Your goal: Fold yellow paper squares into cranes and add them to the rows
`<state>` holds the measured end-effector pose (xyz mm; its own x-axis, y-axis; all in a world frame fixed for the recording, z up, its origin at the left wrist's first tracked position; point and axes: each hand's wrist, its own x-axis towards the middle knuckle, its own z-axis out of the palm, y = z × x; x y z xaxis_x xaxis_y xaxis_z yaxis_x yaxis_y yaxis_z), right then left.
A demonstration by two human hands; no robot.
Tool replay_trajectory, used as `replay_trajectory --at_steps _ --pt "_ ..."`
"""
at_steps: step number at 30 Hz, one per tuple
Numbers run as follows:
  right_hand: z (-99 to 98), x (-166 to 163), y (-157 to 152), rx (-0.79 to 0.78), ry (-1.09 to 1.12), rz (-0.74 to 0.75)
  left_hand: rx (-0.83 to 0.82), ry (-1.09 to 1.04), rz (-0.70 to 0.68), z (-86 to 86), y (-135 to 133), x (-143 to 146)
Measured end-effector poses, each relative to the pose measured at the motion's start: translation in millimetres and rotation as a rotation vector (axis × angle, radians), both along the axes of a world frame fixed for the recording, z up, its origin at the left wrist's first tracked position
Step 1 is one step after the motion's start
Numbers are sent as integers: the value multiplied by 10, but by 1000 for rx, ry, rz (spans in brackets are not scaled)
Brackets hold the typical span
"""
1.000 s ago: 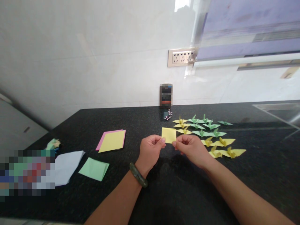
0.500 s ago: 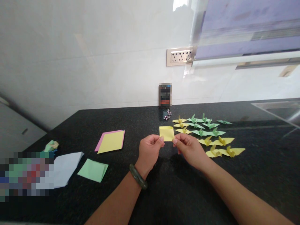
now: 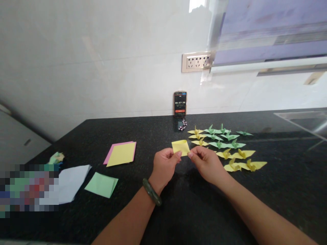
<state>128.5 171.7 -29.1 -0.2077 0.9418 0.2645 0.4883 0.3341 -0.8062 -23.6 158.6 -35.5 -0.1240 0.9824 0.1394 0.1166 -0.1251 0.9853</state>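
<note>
A small folded square of yellow paper (image 3: 182, 146) is held up above the dark counter between both hands. My left hand (image 3: 165, 165) pinches its lower left side, with the thumb across the front. At the lower right corner, my right hand (image 3: 206, 162) grips it between thumb and fingers. Yellow paper cranes (image 3: 251, 165) and green paper cranes (image 3: 219, 144) stand in rows just beyond and to the right of my right hand. To the left of my left hand lie a yellow sheet (image 3: 121, 154) over a pink sheet (image 3: 108, 156) and a folded green paper (image 3: 101, 184).
Against the wall leans a phone (image 3: 180, 103) showing a timer, with a beaded strap (image 3: 183, 125) before it. White paper (image 3: 73, 183) and a crumpled greenish piece (image 3: 56, 158) lie at the left. A wall socket (image 3: 196, 62) is above. A blurred patch hides the far left.
The yellow paper has tilted and shifted slightly left and down. My left thumb has moved further onto its front, while my right hand keeps its pinch.
</note>
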Motion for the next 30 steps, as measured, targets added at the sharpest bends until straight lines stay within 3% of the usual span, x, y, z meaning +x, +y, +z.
replay_trajectory --at_steps 3,7,12,18,30 --pt "-6 -21 3 -83 128 25 -46 -112 -18 6 9 -3" --pt "-24 -39 24 -196 363 25 -196 -440 -137 1 33 -24" --pt "-49 -66 -15 -146 358 59 -345 -739 -264 -14 39 -38" --pt "-60 -109 -60 -116 366 94 -435 -799 -323 -25 30 -22" --pt "-63 -113 -44 -90 314 52 -429 -792 -313 -21 31 -16"
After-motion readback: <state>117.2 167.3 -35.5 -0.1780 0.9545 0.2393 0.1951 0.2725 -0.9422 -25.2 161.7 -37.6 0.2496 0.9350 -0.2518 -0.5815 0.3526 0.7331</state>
